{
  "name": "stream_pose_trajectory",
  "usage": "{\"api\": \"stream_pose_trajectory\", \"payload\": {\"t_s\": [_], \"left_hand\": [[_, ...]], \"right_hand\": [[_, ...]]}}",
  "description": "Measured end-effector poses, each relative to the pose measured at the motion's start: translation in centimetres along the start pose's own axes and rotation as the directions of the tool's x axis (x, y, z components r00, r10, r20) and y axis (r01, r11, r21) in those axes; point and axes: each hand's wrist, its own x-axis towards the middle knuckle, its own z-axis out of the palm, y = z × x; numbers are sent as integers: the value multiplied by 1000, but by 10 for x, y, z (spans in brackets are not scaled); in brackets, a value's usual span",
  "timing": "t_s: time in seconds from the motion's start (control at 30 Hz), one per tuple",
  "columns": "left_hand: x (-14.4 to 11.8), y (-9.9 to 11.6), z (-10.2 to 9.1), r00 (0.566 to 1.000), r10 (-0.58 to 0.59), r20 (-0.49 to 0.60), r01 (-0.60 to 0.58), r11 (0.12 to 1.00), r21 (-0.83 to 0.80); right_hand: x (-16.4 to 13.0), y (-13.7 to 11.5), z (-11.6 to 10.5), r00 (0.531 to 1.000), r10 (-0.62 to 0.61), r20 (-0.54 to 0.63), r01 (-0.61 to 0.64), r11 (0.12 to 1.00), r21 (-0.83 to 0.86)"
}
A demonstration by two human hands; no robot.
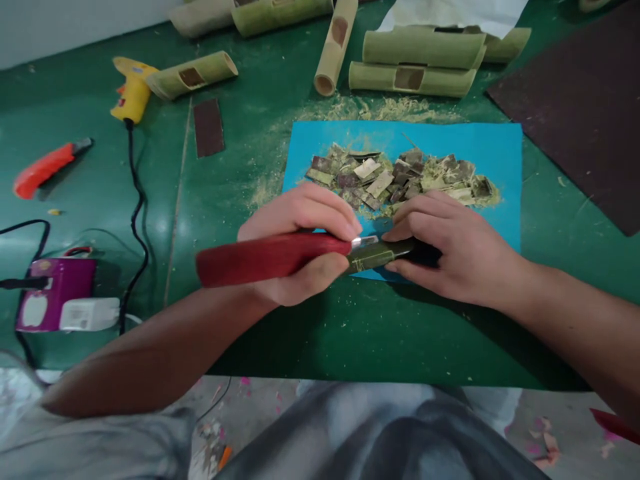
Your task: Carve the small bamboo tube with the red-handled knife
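Observation:
My left hand (pixel 305 233) is closed around a red-handled carving tool (pixel 270 259), its short metal tip pointing right. Just under that tip is a narrow dark green piece (pixel 373 259) with pale scratched lines; its kind cannot be made out. My right hand (pixel 445 243) pinches the right end of this piece between thumb and fingers. Part of it is hidden in the fingers, and the left thumb lies close to its other end. Beneath and beyond both hands, a blue sheet (pixel 500 143) carries a pile of small bamboo chips and shavings (pixel 395 177).
Cut bamboo tubes (pixel 423 50) lie along the back. On the left are a yellow glue gun (pixel 134 87), a red cutter (pixel 45 170), a brown strip (pixel 209 127), a purple power box (pixel 57 290) and cords. A large dark board (pixel 580 113) covers the back right.

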Motion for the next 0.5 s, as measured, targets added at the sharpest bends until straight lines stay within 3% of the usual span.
{"api": "stream_pose_trajectory", "payload": {"t_s": [0.07,0.13,0.5], "left_hand": [[5,2,-1,987,77,142,-80,997,19],[8,5,-2,974,63,218,-69,997,22],[5,8,1,976,63,206,-82,993,87]], "right_hand": [[0,0,1,1000,0,-12,0,1000,2],[0,0,2,1000,-3,-22,3,1000,6],[1,0,2,1000,-8,-14,8,1000,20]]}}
